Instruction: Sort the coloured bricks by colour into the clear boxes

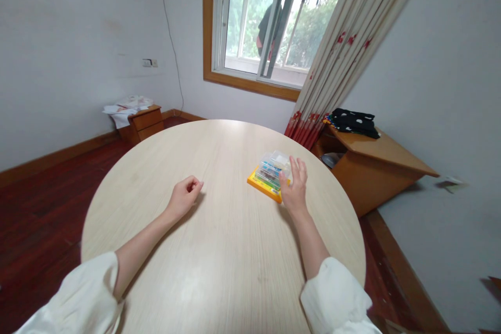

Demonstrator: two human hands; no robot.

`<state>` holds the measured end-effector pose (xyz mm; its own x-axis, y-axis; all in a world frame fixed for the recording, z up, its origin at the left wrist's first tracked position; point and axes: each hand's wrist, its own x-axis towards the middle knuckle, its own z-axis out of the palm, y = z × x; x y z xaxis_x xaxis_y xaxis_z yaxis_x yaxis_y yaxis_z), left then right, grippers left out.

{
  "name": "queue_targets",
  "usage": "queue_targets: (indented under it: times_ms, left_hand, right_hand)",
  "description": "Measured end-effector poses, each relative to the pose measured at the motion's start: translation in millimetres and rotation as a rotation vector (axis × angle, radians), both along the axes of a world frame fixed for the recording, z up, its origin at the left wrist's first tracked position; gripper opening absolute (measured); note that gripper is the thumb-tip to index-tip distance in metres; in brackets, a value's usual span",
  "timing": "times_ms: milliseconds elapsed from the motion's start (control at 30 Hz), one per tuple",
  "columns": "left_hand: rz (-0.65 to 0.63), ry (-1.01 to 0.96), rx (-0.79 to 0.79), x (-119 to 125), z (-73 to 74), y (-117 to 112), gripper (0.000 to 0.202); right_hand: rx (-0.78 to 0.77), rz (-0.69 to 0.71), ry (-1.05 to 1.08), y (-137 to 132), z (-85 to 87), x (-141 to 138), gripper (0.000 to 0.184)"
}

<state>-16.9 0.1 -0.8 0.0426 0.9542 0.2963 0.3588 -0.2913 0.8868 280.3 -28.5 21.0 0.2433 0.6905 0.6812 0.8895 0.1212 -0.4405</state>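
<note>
A flat yellow box (pixel 264 189) with a blue and green printed top lies on the right half of the round table (pixel 219 250). On top of it rests a clear plastic case (pixel 275 160); what is inside it is too small to make out. My right hand (pixel 294 188) is at the right side of the box and case, fingers spread and partly over their edge; whether it touches them I cannot tell. My left hand (pixel 185 195) rests on the table to the left, fingers curled closed, with nothing visible in it.
A small wooden cabinet (pixel 145 124) with white papers or bags on top stands at the far left. To the right, a wooden desk (pixel 376 159) bears a folded black cloth (pixel 354 122). A curtain (pixel 332 57) hangs beside the window behind the table.
</note>
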Motion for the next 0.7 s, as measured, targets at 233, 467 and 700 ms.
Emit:
queue_targets:
  times_ms: [233, 467, 700]
  left_hand:
    - [0.001, -0.016, 0.007, -0.4, -1.2, -0.4, 0.031]
    - [-0.208, -0.232, -0.107, 28.8, 13.9, -10.8, 0.030]
    - [-0.515, -0.467, -0.241, 47.8, 20.4, -26.7, 0.055]
  right_hand:
    - [0.124, 0.001, 0.060, 2.1, 1.4, 1.1, 0.037]
    - [0.227, 0.170, 0.138, -21.4, 13.7, -42.2, 0.029]
    - [0.002, 0.478, 0.120, -35.3, -3.8, -91.6, 0.025]
